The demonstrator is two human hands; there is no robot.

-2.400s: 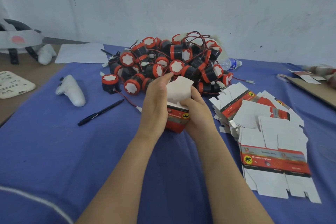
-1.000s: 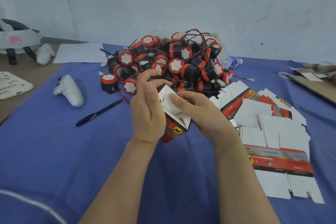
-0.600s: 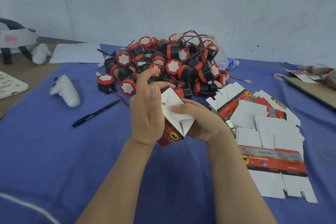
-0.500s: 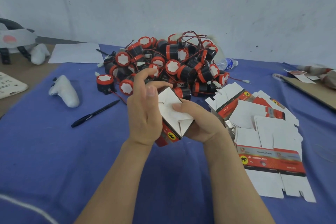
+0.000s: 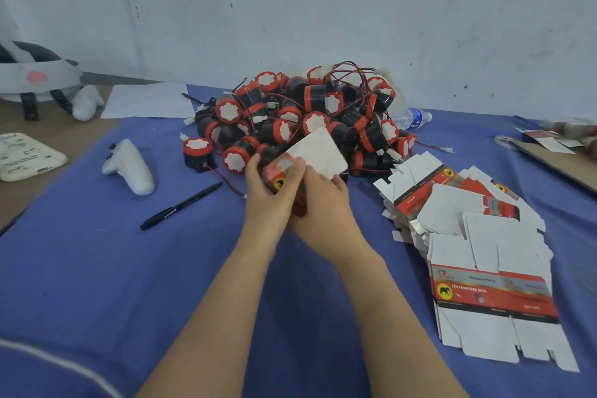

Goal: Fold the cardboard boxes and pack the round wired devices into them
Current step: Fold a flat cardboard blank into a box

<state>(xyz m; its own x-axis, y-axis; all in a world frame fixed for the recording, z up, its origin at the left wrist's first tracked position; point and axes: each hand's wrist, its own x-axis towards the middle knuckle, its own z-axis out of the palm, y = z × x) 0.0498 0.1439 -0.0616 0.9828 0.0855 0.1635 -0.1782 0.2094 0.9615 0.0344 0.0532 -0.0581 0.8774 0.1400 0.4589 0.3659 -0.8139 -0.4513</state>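
**Carton held in both hands, just in front of the device heap**

The left hand [image 5: 266,200] and right hand [image 5: 326,207] meet above the middle of the surface [image 5: 97,268]. Their fingers curl round a small cardboard box [image 5: 280,171] and grip it, the left from the side, the right from below and behind. The box's plain white flap [image 5: 318,152] stands open and tilts toward the heap of round wired devices [image 5: 300,126] just behind it.

A blue cloth covers the surface. Its left edge runs diagonally, with brown board beyond, and a pale wall rises close behind the heap. A broad stretch of cloth lies around the forearms. To the left lie a black pen [image 5: 181,202] and a white moulded controller [image 5: 132,168].

The devices are squat black cylinders with red rims, white scalloped faces and thin red-and-black leads. On the right, flat box blanks [image 5: 484,236] fan out in a loose stack, with white card insides and glossy red bands.

The nearest blank shows a yellow disc with a black elephant. The white lettering beside it is too soft to read surely. The held box carries a similar yellow disc.
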